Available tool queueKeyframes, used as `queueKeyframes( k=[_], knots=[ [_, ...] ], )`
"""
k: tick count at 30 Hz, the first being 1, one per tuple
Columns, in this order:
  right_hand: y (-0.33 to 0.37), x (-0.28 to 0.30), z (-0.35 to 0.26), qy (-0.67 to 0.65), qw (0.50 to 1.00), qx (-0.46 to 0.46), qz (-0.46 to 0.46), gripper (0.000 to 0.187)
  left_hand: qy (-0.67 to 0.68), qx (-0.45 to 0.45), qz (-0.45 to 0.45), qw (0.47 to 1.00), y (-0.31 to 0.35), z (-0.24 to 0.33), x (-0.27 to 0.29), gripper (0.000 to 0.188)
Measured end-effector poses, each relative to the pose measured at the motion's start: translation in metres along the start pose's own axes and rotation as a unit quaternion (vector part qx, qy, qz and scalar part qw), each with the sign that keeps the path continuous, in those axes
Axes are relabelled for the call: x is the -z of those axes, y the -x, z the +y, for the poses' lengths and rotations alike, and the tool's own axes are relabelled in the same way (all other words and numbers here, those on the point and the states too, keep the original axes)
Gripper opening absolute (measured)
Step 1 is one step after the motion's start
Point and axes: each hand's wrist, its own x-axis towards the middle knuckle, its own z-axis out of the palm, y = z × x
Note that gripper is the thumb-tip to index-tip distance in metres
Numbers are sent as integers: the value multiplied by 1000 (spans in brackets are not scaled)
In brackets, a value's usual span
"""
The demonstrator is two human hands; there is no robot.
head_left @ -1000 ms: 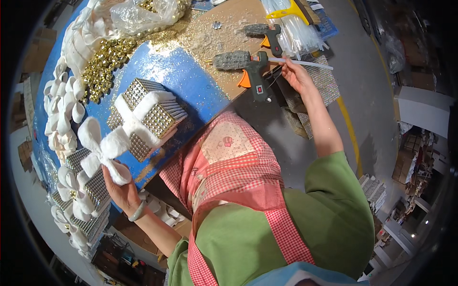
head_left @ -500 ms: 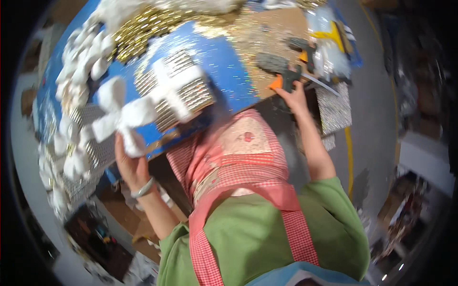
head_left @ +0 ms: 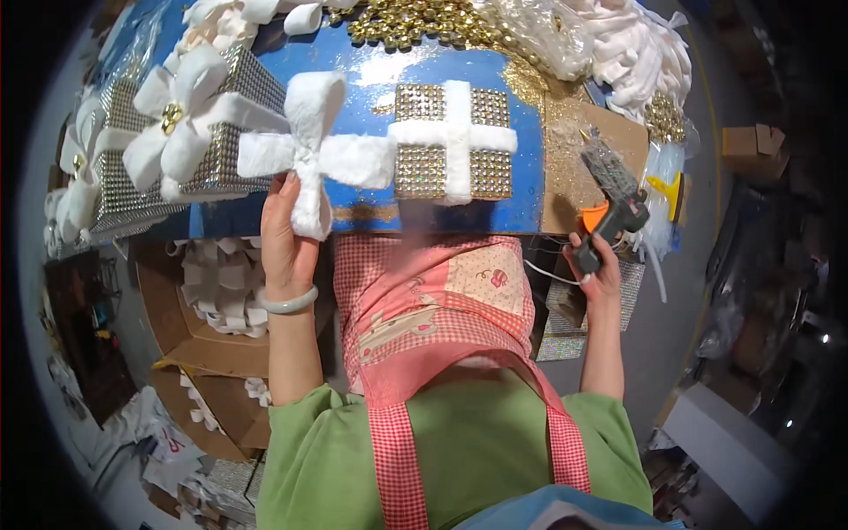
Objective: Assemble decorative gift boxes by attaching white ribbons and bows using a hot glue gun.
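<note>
My left hand (head_left: 287, 238) pinches the lower loop of a fluffy white four-loop bow (head_left: 355, 162), held upright above the blue table (head_left: 358, 88). Just right of the bow, a box studded with gold and silver beads (head_left: 420, 175) has a white fluffy ribbon (head_left: 458, 137) crossed over its top. My right hand (head_left: 601, 269) grips the handle of a black glue gun (head_left: 625, 212) with an orange trigger. Its nozzle end, crusted with grey residue, points up and away over a glitter-strewn cardboard sheet (head_left: 565, 119). A pale glue stick or cord hangs behind it.
Finished silver studded boxes (head_left: 234, 159) with white bows crowd the left. Gold beads (head_left: 406, 25) lie along the back, beside white fabric strips (head_left: 632, 53). A yellow-handled tool (head_left: 667, 193) is at the right edge. Open cartons (head_left: 177, 327) with white pieces stand below left.
The view has turned and steadied. The glue gun has swung from pointing left to pointing up and away. The bow remains in my left hand and now stands beside the beaded box.
</note>
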Motion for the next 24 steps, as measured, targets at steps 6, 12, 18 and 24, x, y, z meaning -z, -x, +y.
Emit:
queueKeyframes(
  k=[6, 12, 18, 24],
  knots=[
    [26, -77, -31, 94, 979, -52, -172, 63, 18, 12, -29, 999, -4, -3, -10, 26],
    [34, -144, -25, 307, 929, -9, -205, 58, 24, 18, -42, 999, -4, -6, 4, 33],
    [30, -143, -26, 587, 792, 108, -128, 42, 20, 11, -32, 999, 1, -3, 18, 35],
    [33, -152, -28, 654, 743, 99, -103, 42, 37, 17, -39, 998, -1, -7, 14, 32]
  ],
)
